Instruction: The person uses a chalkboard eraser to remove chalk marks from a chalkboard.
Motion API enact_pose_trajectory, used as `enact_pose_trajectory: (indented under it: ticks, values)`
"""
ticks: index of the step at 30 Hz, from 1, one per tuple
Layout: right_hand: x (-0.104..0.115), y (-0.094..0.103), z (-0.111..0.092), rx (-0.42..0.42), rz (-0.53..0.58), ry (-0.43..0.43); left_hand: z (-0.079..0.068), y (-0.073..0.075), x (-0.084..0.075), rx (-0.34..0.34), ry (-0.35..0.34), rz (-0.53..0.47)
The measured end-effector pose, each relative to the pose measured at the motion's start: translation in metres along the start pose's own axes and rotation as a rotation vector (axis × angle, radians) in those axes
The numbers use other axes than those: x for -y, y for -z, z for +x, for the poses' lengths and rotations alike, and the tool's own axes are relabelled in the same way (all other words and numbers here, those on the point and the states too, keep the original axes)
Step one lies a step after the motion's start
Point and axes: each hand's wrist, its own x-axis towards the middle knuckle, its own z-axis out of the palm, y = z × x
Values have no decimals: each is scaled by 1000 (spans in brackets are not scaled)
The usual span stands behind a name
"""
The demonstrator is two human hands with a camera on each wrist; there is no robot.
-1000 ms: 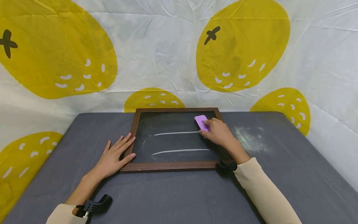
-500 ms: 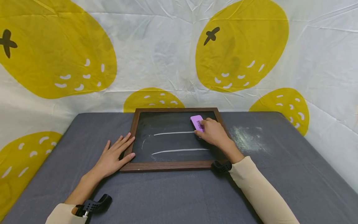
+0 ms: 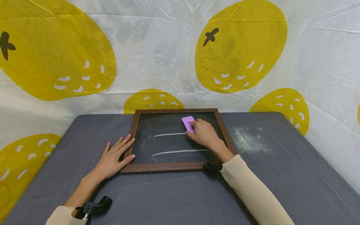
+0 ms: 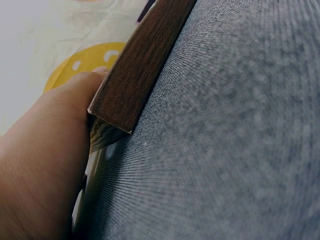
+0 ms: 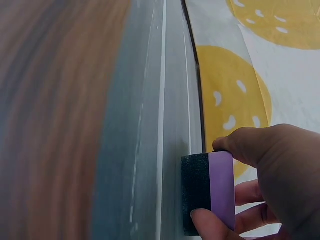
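The right hand [image 3: 203, 132] pinches a purple, black-padded block eraser [image 3: 187, 122] on the blackboard [image 3: 160, 121], its long axis crossing the upper white chalk line [image 3: 168, 134], which runs leftward; the left hand's [image 3: 113, 160] spread fingers touch the brown wooden frame [image 3: 168, 167].

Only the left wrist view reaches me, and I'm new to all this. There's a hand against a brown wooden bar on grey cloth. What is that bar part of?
Observer: It belongs to a wooden frame around a blackboard, which the head view shows lying on the cloth.
Operator: Ah! And where is the other hand, what has it got?
Observer: The right hand is over the board, gripping a purple-and-black eraser.
Operator: Is there anything on the board to rub out?
Observer: Yes, two bold white lines run across it from side to side.
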Motion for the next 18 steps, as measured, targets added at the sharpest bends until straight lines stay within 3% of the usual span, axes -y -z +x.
enact_pose_trajectory:
  ticks: [18]
  values:
    - [35, -8, 14, 31, -18, 40, 0, -1, 1, 0, 1, 7]
